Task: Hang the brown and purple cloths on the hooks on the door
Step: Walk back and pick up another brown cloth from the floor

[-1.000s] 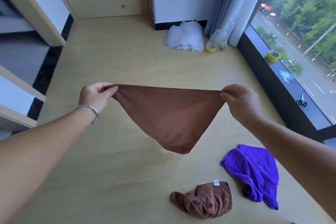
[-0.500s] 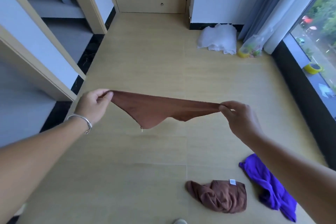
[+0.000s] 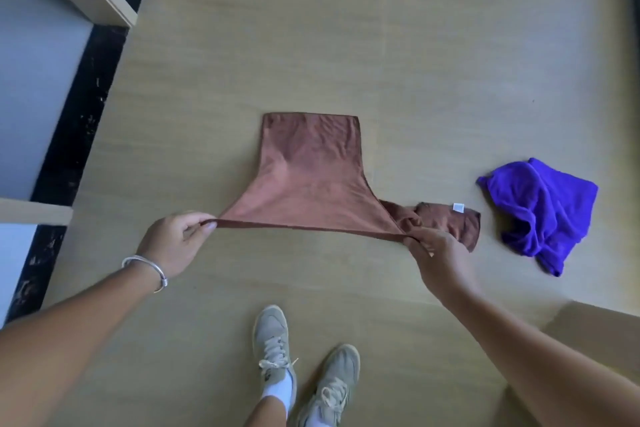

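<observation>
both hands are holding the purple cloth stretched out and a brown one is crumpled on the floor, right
Not quite. The head view shows the left hand and right hand stretching a brown cloth. The purple cloth lies untouched on the floor, beside the crumpled brown one.

Rust-brown cloth (image 3: 308,180), darker brown crumpled cloth (image 3: 446,222), vivid purple cloth (image 3: 540,211), pale tan floor (image 3: 381,45)

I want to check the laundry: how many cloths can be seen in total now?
3. A brown cloth stretched between the left hand and right hand; a crumpled brown cloth on the floor, partly hidden behind them; a purple cloth on the floor to the right.
</observation>
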{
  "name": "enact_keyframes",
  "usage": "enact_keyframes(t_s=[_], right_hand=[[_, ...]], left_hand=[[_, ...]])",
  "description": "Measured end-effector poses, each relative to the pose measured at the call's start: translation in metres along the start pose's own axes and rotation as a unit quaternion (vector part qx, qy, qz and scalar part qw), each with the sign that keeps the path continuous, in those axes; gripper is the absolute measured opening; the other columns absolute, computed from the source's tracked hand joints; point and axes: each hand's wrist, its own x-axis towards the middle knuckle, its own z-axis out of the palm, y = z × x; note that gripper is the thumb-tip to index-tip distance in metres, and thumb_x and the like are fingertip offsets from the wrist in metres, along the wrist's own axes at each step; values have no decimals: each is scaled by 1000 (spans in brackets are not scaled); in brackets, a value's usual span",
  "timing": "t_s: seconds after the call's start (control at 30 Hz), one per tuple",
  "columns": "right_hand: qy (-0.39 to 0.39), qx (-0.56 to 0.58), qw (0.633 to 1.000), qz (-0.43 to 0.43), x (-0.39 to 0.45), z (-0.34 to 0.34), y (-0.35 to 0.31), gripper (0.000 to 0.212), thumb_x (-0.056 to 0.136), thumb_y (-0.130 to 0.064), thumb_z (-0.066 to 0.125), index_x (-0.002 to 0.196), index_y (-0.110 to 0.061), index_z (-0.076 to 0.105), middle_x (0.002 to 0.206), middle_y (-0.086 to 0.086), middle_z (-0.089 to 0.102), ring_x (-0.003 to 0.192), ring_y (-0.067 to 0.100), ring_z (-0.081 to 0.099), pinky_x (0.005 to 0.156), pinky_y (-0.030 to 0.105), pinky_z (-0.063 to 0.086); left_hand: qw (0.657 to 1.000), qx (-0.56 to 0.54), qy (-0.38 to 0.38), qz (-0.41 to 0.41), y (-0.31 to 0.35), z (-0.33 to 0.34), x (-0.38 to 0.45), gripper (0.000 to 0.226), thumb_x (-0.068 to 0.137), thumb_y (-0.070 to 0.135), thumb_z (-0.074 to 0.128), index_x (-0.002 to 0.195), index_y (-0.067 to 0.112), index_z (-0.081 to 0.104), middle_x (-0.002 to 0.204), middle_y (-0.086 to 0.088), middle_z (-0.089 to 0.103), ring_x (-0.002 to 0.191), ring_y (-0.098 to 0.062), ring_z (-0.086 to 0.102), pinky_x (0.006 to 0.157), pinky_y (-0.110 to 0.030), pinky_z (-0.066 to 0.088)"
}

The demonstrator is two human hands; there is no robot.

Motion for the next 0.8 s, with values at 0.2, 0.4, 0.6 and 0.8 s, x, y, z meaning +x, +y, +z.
enact_keyframes(t_s=[0.2, 0.4, 0.6, 0.8], right_hand=[[-101, -57, 991, 68, -65, 68, 50, 6, 87, -24, 65, 84, -26, 71, 81, -15, 63, 81, 13, 59, 61, 19, 33], [-110, -64, 988, 83, -59, 119, 66, 8, 89, -26, 63, 89, -27, 71, 92, -11, 68, 89, 11, 61, 73, 28, 45], [-22, 23, 994, 102, 6, 168, 78, 12, 88, -17, 63, 81, -26, 67, 73, -11, 66, 71, 14, 61, 65, 32, 46], [98, 118, 975, 158, 109, 206, 91, 10, 91, -27, 58, 91, -30, 67, 73, -15, 62, 72, 3, 55, 62, 20, 37]], left_hand=[[994, 18, -102, -39, -74, 61, -46, 6, 86, 18, 68, 88, 23, 73, 83, 9, 69, 82, -20, 65, 73, -35, 50], [992, 0, -111, -67, -112, 100, -36, 6, 87, 20, 68, 87, 25, 71, 84, 10, 70, 83, -18, 66, 74, -33, 50], [992, -79, -42, -88, -133, 136, 31, 26, 85, 17, 68, 77, 40, 62, 75, 9, 68, 74, -14, 64, 61, -19, 46], [991, -126, 7, -45, -145, 178, 132, 13, 89, 14, 64, 84, 27, 66, 79, -4, 69, 77, -27, 64, 71, -29, 48]])
